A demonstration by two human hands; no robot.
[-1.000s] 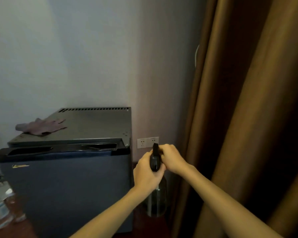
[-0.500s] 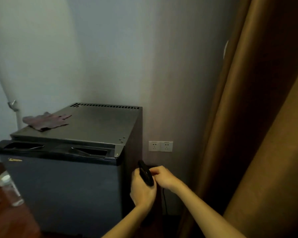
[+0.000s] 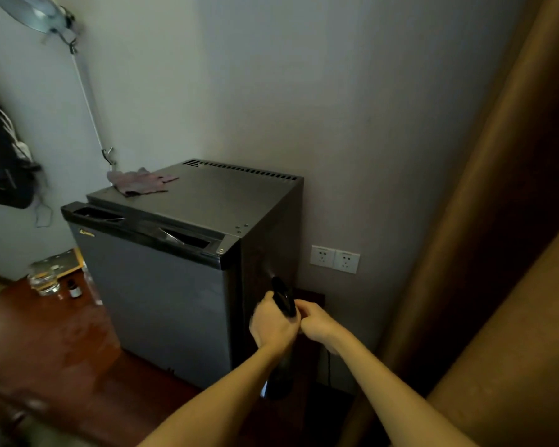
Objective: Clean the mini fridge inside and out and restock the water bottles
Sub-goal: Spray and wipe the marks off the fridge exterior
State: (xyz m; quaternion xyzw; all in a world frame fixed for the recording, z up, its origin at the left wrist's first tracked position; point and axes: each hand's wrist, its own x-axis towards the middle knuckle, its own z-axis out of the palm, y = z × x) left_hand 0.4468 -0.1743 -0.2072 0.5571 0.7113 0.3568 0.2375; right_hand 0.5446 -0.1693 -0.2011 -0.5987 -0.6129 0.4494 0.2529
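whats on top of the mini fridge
A crumpled purplish cloth lies on the mini fridge top near its back left corner; vent slots line the rear edge. The patch under the cloth is covered.

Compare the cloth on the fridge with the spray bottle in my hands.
The cloth lies crumpled and untouched on top of the mini fridge. The spray bottle is upright beside its side wall, held by the left hand and right hand. The cloth is dull purple; the spray bottle's head is black. Both are outside the shut fridge.

2 white wall sockets (image 3: pixel 334 259) left of a brown curtain (image 3: pixel 497 221); silver lamp (image 3: pixel 29 11) upper left.
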